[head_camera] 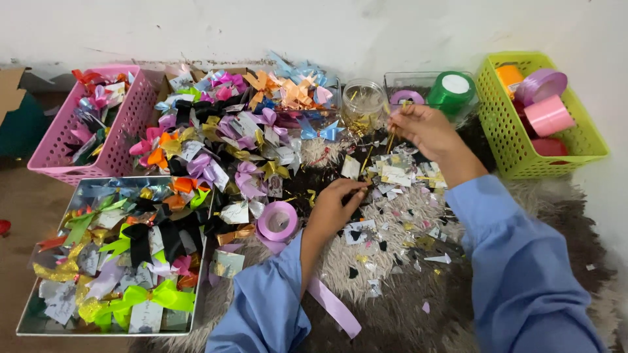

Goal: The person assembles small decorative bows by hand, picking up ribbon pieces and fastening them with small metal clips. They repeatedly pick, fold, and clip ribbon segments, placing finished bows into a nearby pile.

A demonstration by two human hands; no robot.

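Note:
My left hand rests on the shaggy rug, fingertips pinched on something small and dark that I cannot make out among the paper scraps. Beside it lies a lilac ribbon roll, and a loose lilac ribbon strip trails under my left sleeve. My right hand is raised farther back, pinching thin gold twist wires that hang down from its fingers. Just behind it stands a clear glass jar with gold bits inside. Both arms wear light blue sleeves.
A pile of finished ribbon bows covers the back middle. A pink basket of bows sits at the left, a shallow tray of bows in front. A green basket holds ribbon rolls at the right, next to a green ribbon spool.

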